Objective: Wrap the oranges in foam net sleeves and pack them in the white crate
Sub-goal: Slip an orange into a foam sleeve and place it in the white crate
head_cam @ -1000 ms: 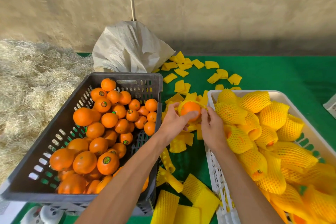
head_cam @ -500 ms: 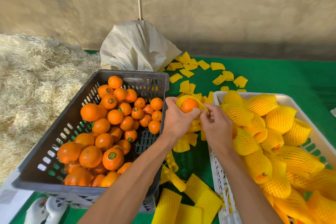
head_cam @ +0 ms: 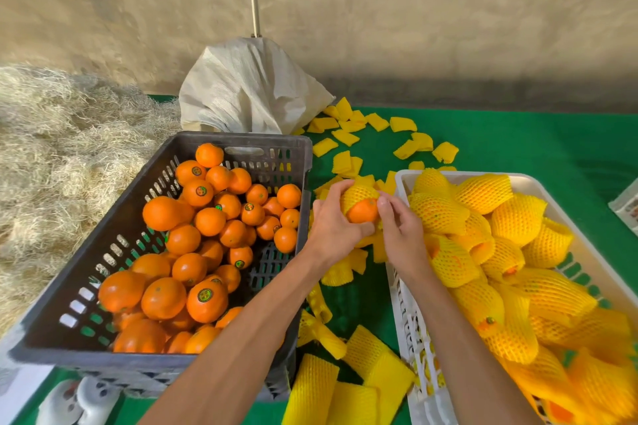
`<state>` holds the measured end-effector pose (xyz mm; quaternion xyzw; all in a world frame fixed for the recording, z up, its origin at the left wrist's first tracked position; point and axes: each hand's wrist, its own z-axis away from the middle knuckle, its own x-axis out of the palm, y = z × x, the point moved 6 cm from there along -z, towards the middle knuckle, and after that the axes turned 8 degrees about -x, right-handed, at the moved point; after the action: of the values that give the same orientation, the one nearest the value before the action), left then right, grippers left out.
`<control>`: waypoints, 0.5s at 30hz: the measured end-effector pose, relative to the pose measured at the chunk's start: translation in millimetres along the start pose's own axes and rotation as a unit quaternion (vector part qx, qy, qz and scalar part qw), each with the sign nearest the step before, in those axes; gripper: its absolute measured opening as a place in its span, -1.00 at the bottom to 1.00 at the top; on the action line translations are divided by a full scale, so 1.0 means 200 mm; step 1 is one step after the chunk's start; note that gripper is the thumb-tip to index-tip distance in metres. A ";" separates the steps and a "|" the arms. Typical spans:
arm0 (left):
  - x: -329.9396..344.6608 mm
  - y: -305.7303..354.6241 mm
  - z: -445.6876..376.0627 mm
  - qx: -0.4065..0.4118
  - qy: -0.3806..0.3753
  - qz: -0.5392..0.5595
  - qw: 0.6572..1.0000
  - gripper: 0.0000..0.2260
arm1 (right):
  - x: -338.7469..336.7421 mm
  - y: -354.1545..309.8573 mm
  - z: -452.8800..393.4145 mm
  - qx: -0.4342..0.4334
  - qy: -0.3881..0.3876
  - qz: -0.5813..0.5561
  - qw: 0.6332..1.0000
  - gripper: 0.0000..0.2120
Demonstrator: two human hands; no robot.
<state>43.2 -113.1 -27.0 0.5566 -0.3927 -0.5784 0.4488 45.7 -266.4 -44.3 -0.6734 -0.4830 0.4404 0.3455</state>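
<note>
**Hands mid-sleeve: orange half covered**

Left hand (head_cam: 333, 226) cups the orange (head_cam: 362, 210) from nine o'clock, fingers curled round it. Right hand (head_cam: 400, 231) pinches the sleeve (head_cam: 359, 193) edge at three o'clock. Net covers the far half only; the near half shows bare skin. The fruit is held between the grey crate (head_cam: 165, 155) and the white crate (head_cam: 402, 179), above loose sleeves (head_cam: 345, 162) on the green mat (head_cam: 535, 148).

Recommended, by judgement: keep the left grip steady and draw the net towards six o'clock, working round the rim in small pulls so it stretches evenly. Foam net likely tears if yanked from one point. Place at three o'clock once fully covered.
</note>
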 end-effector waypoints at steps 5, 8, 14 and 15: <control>0.01 0.04 0.02 -0.005 -0.068 0.120 0.991 -0.33 | -0.03 0.00 0.00 -0.015 0.033 0.031 0.999 -0.77; 0.02 0.06 0.04 -0.011 -0.106 0.161 0.981 -0.45 | 0.00 0.03 -0.01 0.010 -0.007 0.023 1.000 -0.67; -0.01 0.05 0.03 -0.041 -0.071 0.169 0.982 -0.60 | 0.02 0.05 0.01 -0.005 -0.061 0.039 0.997 -0.62; -0.01 0.05 0.02 -0.035 -0.063 0.155 0.985 -0.59 | 0.01 0.05 0.01 -0.007 -0.062 0.036 0.997 -0.65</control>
<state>39.2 -114.3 -17.2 0.4359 -0.4810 -0.5491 0.5264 48.6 -266.7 -54.9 -0.6640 -0.4822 0.4902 0.2937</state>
